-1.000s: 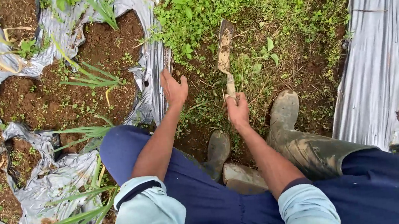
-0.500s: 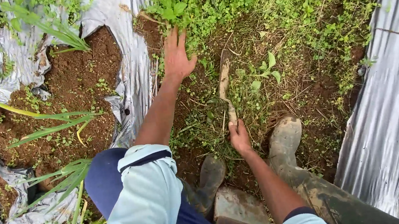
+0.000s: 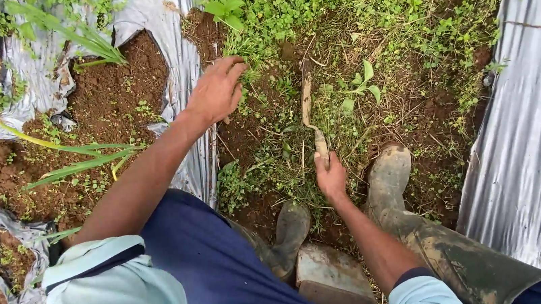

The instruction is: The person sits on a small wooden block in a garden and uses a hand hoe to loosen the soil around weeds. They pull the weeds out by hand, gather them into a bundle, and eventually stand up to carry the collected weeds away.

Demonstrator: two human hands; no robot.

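The hand hoe (image 3: 308, 103) lies blade-down in the weedy furrow, its narrow, mud-coated blade pointing away from the person and half sunk among grass and loose stems. Its pale wooden handle runs back toward the body and ends in the right hand (image 3: 331, 175), which is clenched around the handle's end, fingers wrapped tight and thumb on top.

To the left of the hoe, the left hand (image 3: 215, 92) rests on the ground with its back up. The fingers are loosely curled and close together, their tips pressed into low green weeds (image 3: 252, 52) at the edge of the bare soil; whether they pinch a stem cannot be told, since the tips are hidden in the leaves.

Just beyond the left hand, farther from the hoe, runs a strip of grey plastic mulch (image 3: 174, 54), torn around a patch of brown soil where long-leaved green seedlings (image 3: 67, 32) grow. To the right of the hoe, well apart, another sheet of plastic mulch (image 3: 535, 94) covers the next bed.

Near the handle end, on either side of the right hand, stand two muddy rubber boots (image 3: 389, 179) planted in the furrow. Between them, closer to the body than the hoe, sits a low block-like seat (image 3: 328, 274), smeared with mud.
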